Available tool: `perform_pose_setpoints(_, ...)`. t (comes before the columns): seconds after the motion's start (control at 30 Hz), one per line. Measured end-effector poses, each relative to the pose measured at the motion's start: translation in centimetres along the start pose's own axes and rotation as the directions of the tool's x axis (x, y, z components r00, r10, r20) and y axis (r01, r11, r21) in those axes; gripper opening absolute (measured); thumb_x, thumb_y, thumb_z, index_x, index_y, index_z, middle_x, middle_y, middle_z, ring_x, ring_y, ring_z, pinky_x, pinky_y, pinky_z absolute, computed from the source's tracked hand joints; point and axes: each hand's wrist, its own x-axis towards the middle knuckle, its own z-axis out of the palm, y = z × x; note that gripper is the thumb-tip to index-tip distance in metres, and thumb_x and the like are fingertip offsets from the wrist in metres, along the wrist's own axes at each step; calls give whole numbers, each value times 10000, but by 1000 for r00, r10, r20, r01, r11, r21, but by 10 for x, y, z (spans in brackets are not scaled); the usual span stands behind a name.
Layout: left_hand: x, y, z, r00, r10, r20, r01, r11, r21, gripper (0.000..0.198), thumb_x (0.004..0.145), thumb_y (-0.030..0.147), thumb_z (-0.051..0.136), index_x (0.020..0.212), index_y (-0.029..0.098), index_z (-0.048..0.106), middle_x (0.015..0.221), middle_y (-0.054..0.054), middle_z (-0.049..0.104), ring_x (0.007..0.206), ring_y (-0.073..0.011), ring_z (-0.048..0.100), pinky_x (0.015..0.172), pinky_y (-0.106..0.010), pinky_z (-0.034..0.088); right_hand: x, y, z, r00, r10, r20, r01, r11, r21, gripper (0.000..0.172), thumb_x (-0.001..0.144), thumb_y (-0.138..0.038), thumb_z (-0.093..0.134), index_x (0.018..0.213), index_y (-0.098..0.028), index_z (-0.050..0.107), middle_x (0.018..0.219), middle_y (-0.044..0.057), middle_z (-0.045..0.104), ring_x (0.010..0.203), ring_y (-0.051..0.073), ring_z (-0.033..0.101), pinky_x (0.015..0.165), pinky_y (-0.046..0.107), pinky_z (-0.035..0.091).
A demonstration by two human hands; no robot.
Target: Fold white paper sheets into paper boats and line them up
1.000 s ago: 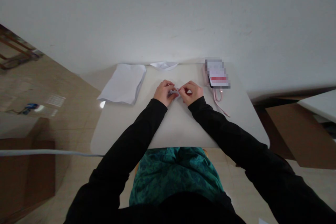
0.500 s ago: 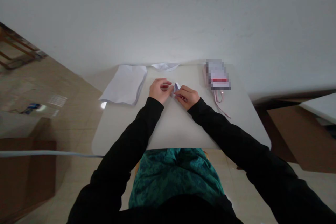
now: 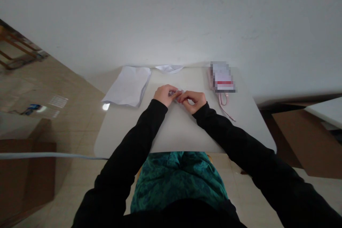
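Quickly: left hand [image 3: 165, 95] and right hand [image 3: 193, 102] are curled nearly closed, pinching a small folded paper [image 3: 176, 94] between them, mid-worktop [image 3: 176, 128]. A sheet stack [image 3: 127, 86] and paper fold [image 3: 169, 68] lie along the far edge; a pixelated item [image 3: 223, 77] with pink cable [image 3: 223, 101] sits far right.

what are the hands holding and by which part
The left hand and right hand pinch small folded white paper at opposite sides with their fingertips.

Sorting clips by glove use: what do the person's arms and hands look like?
The long black left sleeve and right sleeve reach the wrists. The left hand and right hand are bare, with no gloves; no cables or markings show.
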Motion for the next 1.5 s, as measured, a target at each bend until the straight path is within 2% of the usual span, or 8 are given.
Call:
perform_pose_setpoints(0.13,-1,0,0,999,39,5,-40,994,101,112,751,292,674,809,201,705,1000,-55,718,886,-221,664,819,-341,508,5,10,-2,975,12,-221,-51,983,-174,173,754,-182,584,898,-172,681,787,29,585,584,96,507,476,229,440)
perform_pose_setpoints(0.3,-4,10,4,995,99,-16,-94,977,192,191,735,247,679,922,218,660,871,-25,718,863,-227,655,806,-362,476,8,24,0,987,21,-161,-58,971,-231,175,785,-353,643,855,-207,709,860,40,544,593,87,480,489,243,445)
perform_pose_setpoints(0.6,-6,10,9,990,113,-84,-89,964,249,105,750,283,714,831,253,653,784,-2,695,877,-232,599,907,-448,320,6,19,2,962,145,-232,-189,965,-184,117,759,-231,576,685,-175,647,690,9,578,518,81,521,482,226,460)
perform_pose_setpoints(0.9,-8,8,12,985,173,-3,-163,935,316,140,868,306,563,887,288,701,856,-34,672,953,-250,557,900,-484,263,7,22,-5,922,278,-269,-345,906,-244,135,700,-218,590,580,-178,635,574,0,615,485,107,570,491,230,462)
perform_pose_setpoints(1.03,-9,10,12,976,214,-30,-194,930,312,129,845,382,603,859,288,689,912,-28,684,1024,-251,529,952,-512,206,6,21,-5,919,287,-269,-347,914,-210,140,694,-198,581,578,-173,656,575,0,620,475,108,583,492,228,467)
perform_pose_setpoints(1.17,-7,8,8,971,238,-2,-224,916,333,50,821,269,648,820,308,678,861,4,694,1047,-235,525,983,-541,139,6,18,-6,918,288,-272,-346,917,-197,170,699,-194,569,559,-166,660,587,5,614,473,105,580,480,224,460)
perform_pose_setpoints(1.33,-4,20,6,956,273,110,-292,841,456,141,880,194,554,877,270,673,807,-18,674,944,-215,546,925,-513,226,6,14,-7,919,281,-275,-351,902,-252,201,712,-199,567,538,-165,664,565,3,617,472,102,574,513,229,454)
perform_pose_setpoints(1.5,-5,34,12,916,294,274,-401,705,585,268,928,113,373,963,110,639,991,-132,644,975,-245,561,808,-395,351,6,12,-4,924,256,-284,-339,892,-298,187,703,-183,563,550,-167,670,573,3,613,496,101,568,552,232,460)
